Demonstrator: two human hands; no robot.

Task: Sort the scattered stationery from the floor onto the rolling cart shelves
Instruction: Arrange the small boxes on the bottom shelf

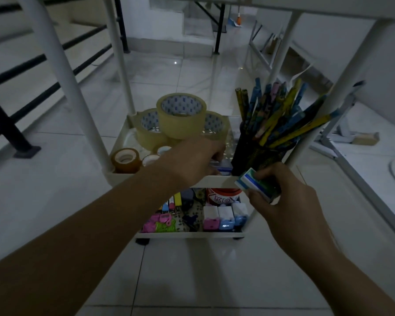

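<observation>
Head view, looking down at a white rolling cart [217,179] on pale floor tiles. At right of centre, the person's right hand [281,192] pinches a small white-and-green eraser block [255,184] between thumb and curled fingers, held just at the front rim of the middle shelf, its long axis running from upper left to lower right. Directly above it in the frame stands a black mesh cup of blue and yellow pencils [267,135]. The left hand [198,158] reaches over the same rim at centre frame, its fingertips hidden among small items on the shelf, so whether it grips anything cannot be told. Clear and brown packing-tape rolls [180,117] fill the shelf's left part. Below, the bottom shelf holds pink and blue sharpeners [225,218] and coloured clips. The open shelf floor likely meant for the eraser lies up and left of the right hand, between the pencil cup and the left hand; the right hand is nearer.
</observation>
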